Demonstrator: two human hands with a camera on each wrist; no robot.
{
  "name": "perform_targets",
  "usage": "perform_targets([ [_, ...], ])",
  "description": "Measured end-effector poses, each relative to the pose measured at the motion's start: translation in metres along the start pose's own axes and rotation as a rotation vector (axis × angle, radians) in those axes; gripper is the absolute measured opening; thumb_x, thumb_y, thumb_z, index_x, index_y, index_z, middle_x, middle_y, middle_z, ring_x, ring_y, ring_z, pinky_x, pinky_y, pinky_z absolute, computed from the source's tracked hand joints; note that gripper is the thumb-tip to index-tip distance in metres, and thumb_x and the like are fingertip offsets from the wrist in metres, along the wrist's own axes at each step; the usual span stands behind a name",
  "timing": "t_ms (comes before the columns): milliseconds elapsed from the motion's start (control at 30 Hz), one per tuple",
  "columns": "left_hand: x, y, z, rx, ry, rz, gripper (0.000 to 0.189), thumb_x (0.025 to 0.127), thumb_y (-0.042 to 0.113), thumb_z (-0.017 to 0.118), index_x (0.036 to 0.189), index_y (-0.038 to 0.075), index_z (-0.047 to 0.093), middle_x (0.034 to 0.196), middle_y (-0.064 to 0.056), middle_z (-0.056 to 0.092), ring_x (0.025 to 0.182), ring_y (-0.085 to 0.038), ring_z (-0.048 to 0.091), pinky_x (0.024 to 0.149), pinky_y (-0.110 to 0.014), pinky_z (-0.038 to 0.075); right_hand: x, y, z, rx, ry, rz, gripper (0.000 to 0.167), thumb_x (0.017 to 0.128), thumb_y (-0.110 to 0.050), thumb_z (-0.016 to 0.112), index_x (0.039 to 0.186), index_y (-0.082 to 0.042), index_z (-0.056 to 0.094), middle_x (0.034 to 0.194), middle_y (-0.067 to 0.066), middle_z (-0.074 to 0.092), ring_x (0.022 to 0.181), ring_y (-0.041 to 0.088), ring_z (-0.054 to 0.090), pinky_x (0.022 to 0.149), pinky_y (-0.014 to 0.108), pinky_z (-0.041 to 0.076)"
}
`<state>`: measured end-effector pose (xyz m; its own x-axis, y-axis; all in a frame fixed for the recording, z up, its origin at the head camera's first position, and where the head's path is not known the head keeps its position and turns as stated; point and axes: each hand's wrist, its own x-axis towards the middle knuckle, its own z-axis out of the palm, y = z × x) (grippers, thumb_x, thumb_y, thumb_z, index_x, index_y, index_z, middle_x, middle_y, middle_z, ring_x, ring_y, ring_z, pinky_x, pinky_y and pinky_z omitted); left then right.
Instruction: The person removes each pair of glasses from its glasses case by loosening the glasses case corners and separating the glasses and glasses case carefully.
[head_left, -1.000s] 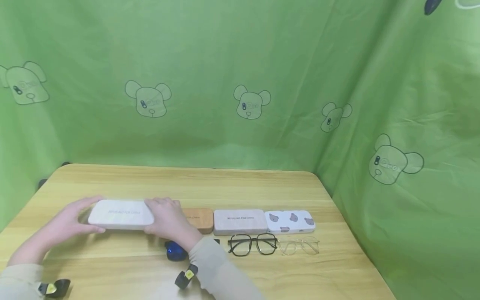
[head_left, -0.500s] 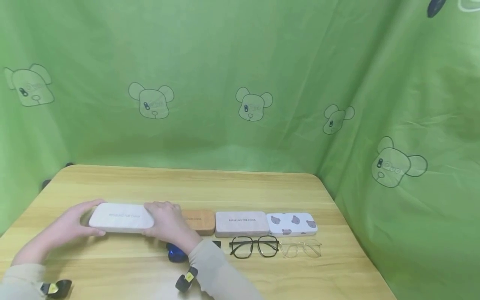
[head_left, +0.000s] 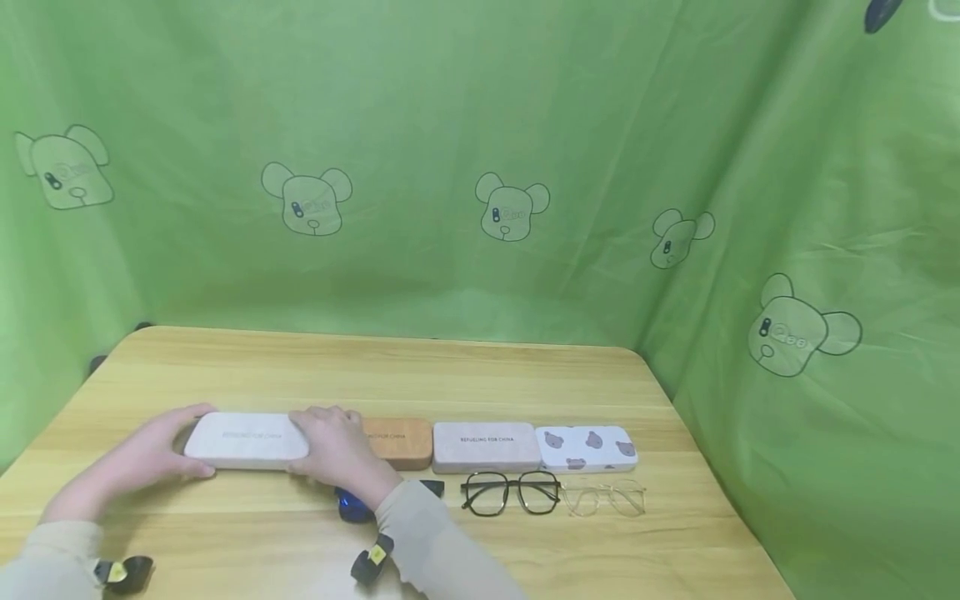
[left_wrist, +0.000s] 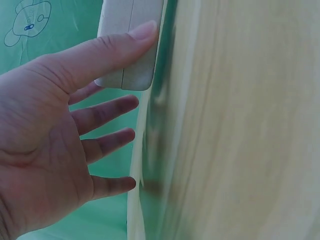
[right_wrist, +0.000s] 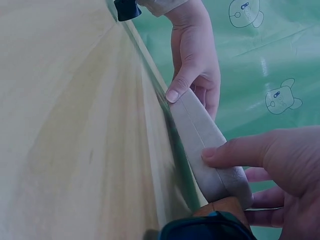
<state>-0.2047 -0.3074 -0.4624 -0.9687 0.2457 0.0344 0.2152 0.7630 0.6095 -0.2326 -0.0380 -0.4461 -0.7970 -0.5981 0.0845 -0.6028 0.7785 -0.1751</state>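
A whitish eyeglass case [head_left: 247, 437], lid closed, lies lengthwise between my two hands. Its left end is gripped by my left hand [head_left: 153, 450]; in the left wrist view the thumb [left_wrist: 112, 50] lies along its near side while the other fingers spread. My right hand [head_left: 337, 446] holds the opposite end, thumb in front and fingers behind. Just right of it, an orange-brown case [head_left: 405, 443] is partly covered by that hand. Blue-lensed sunglasses [head_left: 354, 507] show below my right wrist, mostly hidden. Whether the whitish case touches the table, I cannot tell.
Along the same row stand a pale pinkish case [head_left: 487, 450] and a white case with bear prints [head_left: 588, 448]. Before them lie black-framed glasses [head_left: 513, 482] and thin gold-framed glasses [head_left: 603, 488]. Green curtains [head_left: 420, 275] hang behind and beside the wooden table [head_left: 450, 379].
Both hands have lowered the whitish case slightly, so its front edge now lines up with the row of cases. The view has shifted a little. The other cases and glasses stay in place.
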Motion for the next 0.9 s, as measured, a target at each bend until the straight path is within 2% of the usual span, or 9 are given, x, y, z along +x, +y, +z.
perform_targets([
  [267, 0.0004, 0.0, 0.0045, 0.046, 0.005, 0.001, 0.094, 0.06, 0.033, 0.088, 0.132, -0.011, 0.046, 0.128, -0.038, 0.053, 0.118, -0.058, 0.047, 0.096, -0.072, 0.033, -0.0011, 0.0005, 0.0044, -0.008, -0.011, -0.008, 0.07, 0.077, -0.048, 0.077, 0.139, -0.025, 0.052, 0.132, -0.009, 0.062, 0.116, 0.009, 0.059, 0.103, 0.032, 0.041],
  [433, 0.0016, -0.0006, 0.0051, 0.054, 0.001, -0.004, 0.094, 0.06, 0.032, 0.088, 0.132, -0.011, 0.045, 0.128, -0.038, 0.053, 0.117, -0.057, 0.048, 0.095, -0.073, 0.034, -0.0017, 0.0011, 0.0059, -0.015, -0.012, -0.014, 0.07, 0.079, -0.047, 0.076, 0.139, -0.023, 0.052, 0.133, -0.007, 0.062, 0.118, 0.01, 0.058, 0.108, 0.033, 0.04],
  [700, -0.0014, 0.0025, 0.0044, 0.036, -0.013, -0.019, 0.095, 0.062, 0.035, 0.086, 0.134, -0.012, 0.044, 0.131, -0.04, 0.049, 0.119, -0.06, 0.044, 0.096, -0.073, 0.033, -0.0032, 0.0008, 0.0073, -0.018, -0.031, -0.011, 0.07, 0.081, -0.046, 0.075, 0.141, -0.022, 0.05, 0.135, -0.006, 0.061, 0.121, 0.011, 0.056, 0.111, 0.033, 0.038],
  [900, -0.0051, 0.002, -0.0028, -0.001, -0.029, -0.047, 0.1, 0.065, 0.039, 0.084, 0.141, -0.007, 0.038, 0.14, -0.042, 0.037, 0.125, -0.063, 0.034, 0.097, -0.077, 0.027, -0.0028, 0.0037, 0.0065, -0.005, -0.03, -0.039, 0.07, 0.082, -0.045, 0.074, 0.142, -0.02, 0.048, 0.136, -0.004, 0.06, 0.123, 0.012, 0.055, 0.112, 0.032, 0.037],
])
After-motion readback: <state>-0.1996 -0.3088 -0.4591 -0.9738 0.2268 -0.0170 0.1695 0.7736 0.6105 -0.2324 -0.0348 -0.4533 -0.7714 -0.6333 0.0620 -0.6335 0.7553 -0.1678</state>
